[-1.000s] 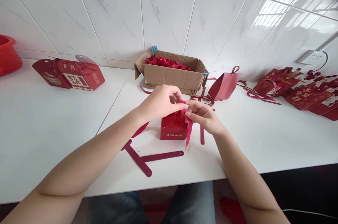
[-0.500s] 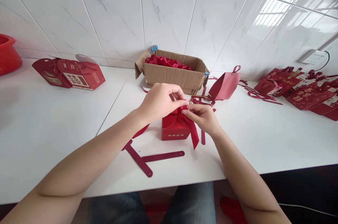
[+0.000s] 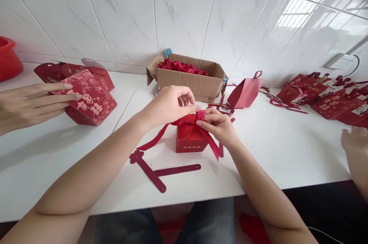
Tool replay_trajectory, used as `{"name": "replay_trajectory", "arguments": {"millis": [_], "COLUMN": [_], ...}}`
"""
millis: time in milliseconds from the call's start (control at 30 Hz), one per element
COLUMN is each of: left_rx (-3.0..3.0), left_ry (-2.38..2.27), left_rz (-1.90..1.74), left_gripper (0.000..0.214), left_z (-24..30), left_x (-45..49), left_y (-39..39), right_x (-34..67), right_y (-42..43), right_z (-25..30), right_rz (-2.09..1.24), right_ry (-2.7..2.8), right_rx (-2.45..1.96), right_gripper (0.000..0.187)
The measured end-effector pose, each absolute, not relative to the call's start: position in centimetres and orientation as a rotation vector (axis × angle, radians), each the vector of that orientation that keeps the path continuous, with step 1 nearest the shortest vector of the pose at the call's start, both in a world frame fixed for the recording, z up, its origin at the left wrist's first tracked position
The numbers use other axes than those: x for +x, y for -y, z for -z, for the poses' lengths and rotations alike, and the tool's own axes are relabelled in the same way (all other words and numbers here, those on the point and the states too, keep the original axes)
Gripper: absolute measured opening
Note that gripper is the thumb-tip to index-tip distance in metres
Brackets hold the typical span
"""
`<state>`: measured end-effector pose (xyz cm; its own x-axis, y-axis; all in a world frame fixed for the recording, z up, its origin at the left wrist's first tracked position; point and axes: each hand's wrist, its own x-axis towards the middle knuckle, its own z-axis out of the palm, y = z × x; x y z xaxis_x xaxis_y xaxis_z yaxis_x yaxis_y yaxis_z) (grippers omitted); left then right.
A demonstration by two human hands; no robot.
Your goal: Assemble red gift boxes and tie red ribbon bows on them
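A small red gift box (image 3: 190, 141) with gold lettering stands on the white table (image 3: 287, 152) in front of me. A red ribbon (image 3: 188, 120) crosses its top, one tail trailing left and one hanging down to the right. My left hand (image 3: 169, 107) pinches the ribbon above the box. My right hand (image 3: 218, 126) pinches it from the right side, fingertips almost meeting the left.
A cardboard carton (image 3: 188, 77) of red ribbons sits behind. Red paper strips (image 3: 161, 171) lie at the table front. Another person's hand (image 3: 25, 104) at left holds a red printed box (image 3: 90, 102); another hand (image 3: 355, 152) shows at right. Flat red boxes (image 3: 327, 100) pile far right.
The ribbon's left tail has been pulled out to the left across the box. Another person's hand with a red box has come in from the left, and another hand at the right.
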<state>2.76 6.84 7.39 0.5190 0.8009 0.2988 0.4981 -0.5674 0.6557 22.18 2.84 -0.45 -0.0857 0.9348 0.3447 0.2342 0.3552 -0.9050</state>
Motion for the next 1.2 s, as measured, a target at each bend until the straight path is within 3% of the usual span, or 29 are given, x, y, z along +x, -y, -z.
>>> {"name": "replay_trajectory", "arguments": {"millis": [167, 300, 467, 767, 900, 1033, 1100, 1200], "left_rx": [2.386, 2.407, 2.485, 2.726, 2.736, 2.752, 2.646, 2.416], "left_ry": [-1.154, -1.123, -1.004, -0.586, -0.648, -1.128, -1.366, -1.247], "left_rz": [-0.236, -0.098, -0.194, -0.594, -0.783, -1.005, -0.955, -0.582], "left_gripper": [0.029, 0.029, 0.011, 0.028, 0.022, 0.018, 0.012, 0.014], "left_z": [-7.1, -6.3, -7.7, -7.3, -5.4, -4.9, -5.4, -6.5], "left_x": [1.5, 2.1, 1.5, 3.4, 4.9, 4.6, 3.5, 1.9], "left_y": [-7.3, -7.4, -6.9, -6.1, -7.0, -8.6, -9.2, -9.3], "right_x": [22.5, 23.2, 23.1, 20.7, 20.6, 20.6, 20.6, 20.6], "right_y": [-2.5, -2.4, -2.0, -1.2, -1.3, -1.5, -1.6, -1.5], "right_z": [-0.2, -0.6, -1.4, -2.0, -1.7, -1.4, -1.3, -1.1], "right_rz": [-1.065, -1.249, -1.242, -0.895, -0.905, -0.910, -0.951, -0.980], "right_ry": [1.528, 1.537, 1.497, 1.676, 1.759, 1.709, 1.664, 1.598], "right_rx": [-1.135, -1.123, -1.258, -1.372, -1.337, -1.294, -1.285, -1.309], "right_gripper": [0.022, 0.027, 0.024, 0.021, 0.028, 0.033, 0.033, 0.033]}}
